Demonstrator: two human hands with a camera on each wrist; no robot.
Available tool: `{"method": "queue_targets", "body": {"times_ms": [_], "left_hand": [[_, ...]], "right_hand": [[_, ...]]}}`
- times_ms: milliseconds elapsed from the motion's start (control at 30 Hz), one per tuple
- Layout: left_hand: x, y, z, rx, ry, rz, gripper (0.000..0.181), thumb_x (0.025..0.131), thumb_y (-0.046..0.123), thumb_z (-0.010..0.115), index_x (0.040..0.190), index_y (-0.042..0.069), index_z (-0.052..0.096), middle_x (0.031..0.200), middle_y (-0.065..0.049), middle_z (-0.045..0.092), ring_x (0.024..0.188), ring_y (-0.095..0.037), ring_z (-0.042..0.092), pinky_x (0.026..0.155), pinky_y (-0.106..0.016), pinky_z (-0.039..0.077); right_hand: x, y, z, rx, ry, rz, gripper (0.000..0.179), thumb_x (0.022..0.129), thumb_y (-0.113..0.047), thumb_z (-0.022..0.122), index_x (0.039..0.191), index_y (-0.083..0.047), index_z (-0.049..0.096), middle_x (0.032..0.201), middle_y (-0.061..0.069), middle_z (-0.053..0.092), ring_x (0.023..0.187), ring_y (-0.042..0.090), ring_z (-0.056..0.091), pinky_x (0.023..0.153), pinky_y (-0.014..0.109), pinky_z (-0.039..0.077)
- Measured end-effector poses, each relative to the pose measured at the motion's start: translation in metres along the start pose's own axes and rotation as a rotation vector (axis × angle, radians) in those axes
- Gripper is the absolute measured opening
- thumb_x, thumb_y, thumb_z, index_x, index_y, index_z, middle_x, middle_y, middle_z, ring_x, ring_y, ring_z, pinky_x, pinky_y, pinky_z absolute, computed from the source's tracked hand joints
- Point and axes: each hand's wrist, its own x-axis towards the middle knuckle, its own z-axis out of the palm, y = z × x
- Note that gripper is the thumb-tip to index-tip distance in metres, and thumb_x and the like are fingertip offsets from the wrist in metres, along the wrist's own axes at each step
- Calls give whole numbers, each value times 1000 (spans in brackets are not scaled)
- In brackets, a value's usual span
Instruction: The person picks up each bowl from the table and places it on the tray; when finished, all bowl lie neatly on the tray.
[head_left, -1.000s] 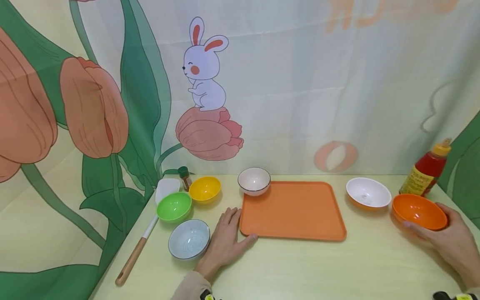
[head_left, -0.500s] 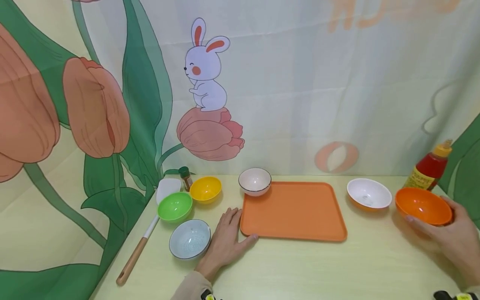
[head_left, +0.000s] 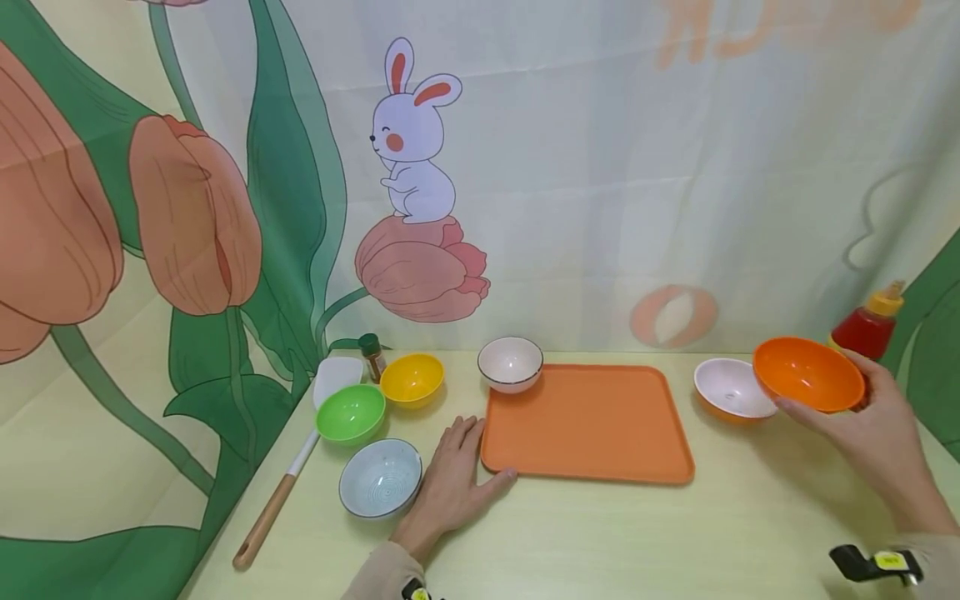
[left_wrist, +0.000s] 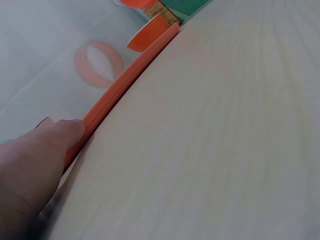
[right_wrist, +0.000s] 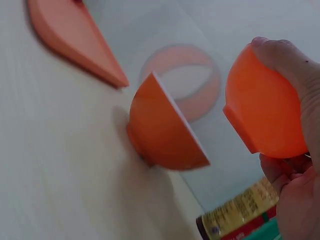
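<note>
My right hand (head_left: 873,425) grips an orange bowl (head_left: 808,375), thumb at the near side and fingers behind it. The right wrist view shows this bowl (right_wrist: 265,105) raised off the table, its foot ring facing down and left. Just left of it stands a bowl with a white inside and orange outside (head_left: 731,390), partly overlapped by the held bowl in the head view. My left hand (head_left: 450,483) lies flat on the table with straight fingers, between the grey-blue bowl (head_left: 381,479) and the orange tray (head_left: 588,425). Its thumb touches the tray's near left corner.
A white bowl with a dark rim (head_left: 510,365) sits at the tray's back left corner. Green (head_left: 351,414) and yellow (head_left: 412,380) bowls, a small spice jar (head_left: 372,358) and a spatula (head_left: 266,517) stand left. A red sauce bottle (head_left: 866,325) is behind my right hand.
My right hand has lifted the orange bowl from beside the sauce bottle and carried it up and left, toward the white-and-orange bowl. The left hand has stayed in place.
</note>
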Motion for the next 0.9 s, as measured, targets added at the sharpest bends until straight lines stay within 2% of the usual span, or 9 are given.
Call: {"method": "queue_targets", "body": {"times_ms": [133, 267, 600, 800, 900], "left_hand": [[-1, -1, 1, 3, -6, -10, 101, 101, 72, 65, 174, 8, 36, 181, -18, 32, 170, -39, 22, 139, -59, 20], [-2, -1, 1, 6, -16, -16, 102, 101, 73, 64, 174, 8, 35, 181, -18, 31, 170, -39, 22, 139, -59, 20], [1, -1, 1, 6, -14, 3, 102, 102, 73, 63, 174, 7, 36, 180, -18, 32, 170, -39, 23, 140, -59, 20], [-1, -3, 1, 7, -11, -6, 101, 102, 73, 64, 174, 8, 36, 181, -17, 32, 170, -38, 22, 140, -58, 20], [0, -1, 0, 4, -11, -5, 101, 102, 72, 64, 174, 7, 36, 181, -17, 32, 170, -38, 22, 140, -58, 19]], "right_hand": [[5, -18, 11, 26, -45, -3, 116, 95, -42, 90, 179, -10, 16, 174, 29, 33, 137, 40, 42, 79, -1, 43], [10, -34, 24, 62, -99, -21, 115, 97, -42, 89, 178, -8, 15, 174, 30, 32, 141, 47, 41, 80, -2, 45], [14, -73, 61, 121, -170, -80, 119, 93, -44, 92, 177, -9, 16, 172, 25, 35, 143, 47, 44, 83, 4, 47], [18, -95, 91, 161, -208, -98, 120, 92, -46, 93, 177, -11, 17, 171, 20, 39, 144, 42, 47, 96, 18, 53], [21, -101, 105, 224, -232, -107, 118, 91, -42, 95, 176, -11, 18, 170, 17, 40, 145, 40, 48, 98, 16, 54]]}}
